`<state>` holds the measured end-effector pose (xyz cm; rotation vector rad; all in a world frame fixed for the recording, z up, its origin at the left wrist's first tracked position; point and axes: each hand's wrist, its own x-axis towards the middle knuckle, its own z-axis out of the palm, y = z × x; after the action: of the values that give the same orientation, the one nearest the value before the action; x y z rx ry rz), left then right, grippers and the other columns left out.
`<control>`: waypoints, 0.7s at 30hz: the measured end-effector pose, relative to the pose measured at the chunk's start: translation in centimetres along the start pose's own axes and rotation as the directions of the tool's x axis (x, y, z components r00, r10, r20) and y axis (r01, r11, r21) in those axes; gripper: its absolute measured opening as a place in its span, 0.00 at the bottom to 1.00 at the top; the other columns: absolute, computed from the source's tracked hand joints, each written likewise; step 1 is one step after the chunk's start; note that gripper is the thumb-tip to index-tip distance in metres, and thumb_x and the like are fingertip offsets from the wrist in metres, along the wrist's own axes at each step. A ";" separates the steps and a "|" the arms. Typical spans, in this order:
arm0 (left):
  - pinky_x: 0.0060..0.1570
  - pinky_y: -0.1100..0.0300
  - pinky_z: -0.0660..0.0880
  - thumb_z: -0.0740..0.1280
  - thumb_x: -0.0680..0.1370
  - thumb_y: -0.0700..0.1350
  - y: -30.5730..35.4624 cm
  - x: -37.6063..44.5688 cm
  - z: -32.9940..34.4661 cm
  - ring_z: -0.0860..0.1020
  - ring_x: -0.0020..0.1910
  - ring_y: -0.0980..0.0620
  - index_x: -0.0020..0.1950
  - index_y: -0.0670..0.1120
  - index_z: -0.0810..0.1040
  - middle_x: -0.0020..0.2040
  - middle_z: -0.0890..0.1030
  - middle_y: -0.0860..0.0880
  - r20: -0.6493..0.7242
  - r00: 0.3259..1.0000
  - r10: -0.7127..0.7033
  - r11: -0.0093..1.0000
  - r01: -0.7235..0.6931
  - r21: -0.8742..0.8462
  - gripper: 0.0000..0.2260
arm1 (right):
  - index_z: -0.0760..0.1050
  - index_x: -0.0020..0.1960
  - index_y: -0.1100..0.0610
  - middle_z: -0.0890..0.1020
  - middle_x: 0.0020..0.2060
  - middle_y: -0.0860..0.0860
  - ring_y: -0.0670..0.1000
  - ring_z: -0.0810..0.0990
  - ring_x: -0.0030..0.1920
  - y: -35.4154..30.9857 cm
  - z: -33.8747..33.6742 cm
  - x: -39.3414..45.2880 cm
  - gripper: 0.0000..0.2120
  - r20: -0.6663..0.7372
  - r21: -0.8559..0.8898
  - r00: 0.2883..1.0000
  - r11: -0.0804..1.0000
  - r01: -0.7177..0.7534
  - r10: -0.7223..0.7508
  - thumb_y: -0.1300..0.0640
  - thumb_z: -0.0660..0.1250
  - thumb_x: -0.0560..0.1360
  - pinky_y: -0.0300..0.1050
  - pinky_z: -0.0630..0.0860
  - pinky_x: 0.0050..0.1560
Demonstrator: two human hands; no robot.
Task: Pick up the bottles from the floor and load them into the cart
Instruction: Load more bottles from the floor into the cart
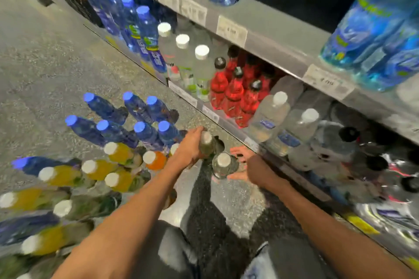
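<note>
My left hand (191, 147) grips a clear bottle with a pale cap (206, 142) just above the floor. Right beside it my right hand (243, 164) curls around a second clear bottle with a white cap (223, 164), fingers spread on both its sides. Several blue-capped bottles (140, 130) stand upright on the floor to the left of my hands. In front of them stand several yellow and orange bottles with white caps (118, 154). No cart is in view. The picture is blurred by motion.
A shop shelf unit (260, 29) runs along the right, its lower shelf stocked with blue, clear and red bottles (235, 93). Grey speckled floor (45, 63) stretches to the left. My knees (204, 256) are at the bottom of the frame.
</note>
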<state>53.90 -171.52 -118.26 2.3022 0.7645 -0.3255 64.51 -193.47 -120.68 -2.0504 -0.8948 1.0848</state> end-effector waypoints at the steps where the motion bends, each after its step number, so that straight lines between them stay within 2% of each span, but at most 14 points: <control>1: 0.65 0.51 0.70 0.84 0.61 0.48 -1.2 1.3 1.1 0.74 0.64 0.39 0.71 0.41 0.70 0.65 0.75 0.38 -0.013 1.000 0.016 1.000 -0.016 -0.001 0.42 | 0.67 0.66 0.40 0.74 0.64 0.46 0.51 0.75 0.64 0.6 0.6 0.6 0.39 0.013 -0.002 1.000 1.000 0.016 -0.016 0.47 0.84 0.61 0.52 0.74 0.62; 3: 0.63 0.52 0.72 0.84 0.60 0.48 -1.6 1.9 1.8 0.77 0.61 0.40 0.69 0.42 0.72 0.63 0.78 0.39 -0.063 0.998 0.031 0.999 -0.032 -0.016 0.41 | 0.65 0.70 0.40 0.71 0.69 0.46 0.50 0.72 0.69 1.7 1.7 1.7 0.43 0.025 -0.013 0.998 0.998 0.055 -0.055 0.44 0.83 0.61 0.48 0.71 0.66; 4: 0.60 0.54 0.73 0.84 0.61 0.46 -1.4 1.8 1.9 0.78 0.59 0.42 0.68 0.43 0.72 0.60 0.79 0.42 -0.087 0.995 0.039 0.998 -0.043 -0.041 0.39 | 0.66 0.72 0.43 0.71 0.69 0.45 0.47 0.71 0.69 2.1 2.3 2.0 0.44 0.023 -0.014 0.998 0.998 0.064 -0.063 0.46 0.83 0.61 0.44 0.71 0.66; 7: 0.49 0.61 0.69 0.82 0.63 0.41 -0.7 1.6 2.1 0.77 0.50 0.51 0.62 0.45 0.74 0.53 0.81 0.47 -0.124 0.991 0.047 0.996 -0.056 -0.070 0.31 | 0.70 0.72 0.54 0.77 0.62 0.45 0.38 0.73 0.61 2.6 3.4 2.6 0.42 -0.016 -0.050 0.997 0.996 0.080 -0.081 0.55 0.84 0.62 0.29 0.71 0.60; 8: 0.48 0.60 0.70 0.83 0.62 0.40 -0.6 1.4 2.0 0.77 0.49 0.50 0.60 0.45 0.75 0.53 0.82 0.46 -0.130 0.990 0.045 0.996 -0.054 -0.067 0.30 | 0.72 0.70 0.56 0.79 0.60 0.45 0.38 0.75 0.59 2.4 3.6 2.5 0.40 -0.036 -0.055 0.995 0.995 0.086 -0.089 0.56 0.84 0.62 0.30 0.72 0.61; 11: 0.52 0.55 0.75 0.83 0.58 0.37 -0.1 -0.4 1.3 0.79 0.51 0.48 0.57 0.46 0.75 0.53 0.82 0.47 -0.165 0.986 0.024 0.994 -0.041 -0.104 0.31 | 0.75 0.67 0.56 0.83 0.57 0.48 0.43 0.80 0.57 1.0 3.3 1.3 0.36 -0.093 -0.044 0.991 0.995 0.089 -0.092 0.56 0.84 0.62 0.40 0.76 0.62; 13: 0.46 0.60 0.75 0.82 0.58 0.35 0.4 -2.2 0.5 0.79 0.47 0.52 0.53 0.47 0.75 0.49 0.81 0.51 -0.179 0.984 0.015 0.987 -0.042 -0.153 0.28 | 0.75 0.67 0.54 0.83 0.56 0.47 0.42 0.80 0.56 -0.5 2.3 -0.6 0.36 -0.147 -0.036 0.986 0.997 0.069 -0.074 0.56 0.84 0.62 0.37 0.75 0.60; 15: 0.36 0.65 0.75 0.80 0.60 0.32 1.8 -5.0 -1.1 0.77 0.41 0.56 0.52 0.45 0.75 0.45 0.79 0.53 -0.175 0.985 -0.008 0.969 -0.036 -0.244 0.24 | 0.75 0.67 0.51 0.83 0.56 0.46 0.42 0.80 0.56 -2.5 0.7 -3.8 0.35 -0.189 -0.008 0.982 1.000 0.026 -0.027 0.55 0.84 0.63 0.40 0.76 0.60; 16: 0.38 0.64 0.77 0.79 0.61 0.33 2.9 -6.6 -2.6 0.78 0.42 0.55 0.53 0.45 0.75 0.45 0.79 0.53 -0.172 0.985 -0.008 0.966 -0.037 -0.257 0.24 | 0.75 0.67 0.50 0.83 0.56 0.46 0.43 0.80 0.55 -4.0 -0.4 -5.6 0.34 -0.180 0.005 0.984 1.000 0.001 0.000 0.55 0.83 0.64 0.42 0.77 0.60; 18: 0.48 0.63 0.77 0.81 0.62 0.37 5.4 -9.8 -5.8 0.79 0.47 0.52 0.57 0.48 0.75 0.49 0.80 0.51 -0.151 0.988 0.013 0.972 -0.048 -0.229 0.28 | 0.75 0.67 0.50 0.82 0.57 0.47 0.47 0.80 0.57 -7.6 -2.9 -9.7 0.33 -0.190 0.072 0.979 0.996 -0.060 0.073 0.57 0.83 0.64 0.43 0.76 0.61; 21: 0.51 0.59 0.77 0.82 0.62 0.40 10.7 -15.7 -11.7 0.79 0.50 0.51 0.58 0.50 0.74 0.51 0.80 0.51 -0.125 0.992 0.017 0.968 -0.048 -0.245 0.29 | 0.75 0.68 0.51 0.80 0.60 0.44 0.44 0.78 0.61 -14.7 -6.6 -16.5 0.37 -0.257 0.094 0.959 0.991 -0.095 0.116 0.59 0.84 0.62 0.29 0.71 0.61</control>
<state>48.13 -176.82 -97.33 2.1089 0.7801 -0.0684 59.23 -199.90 -99.16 -2.1318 -0.6054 0.8618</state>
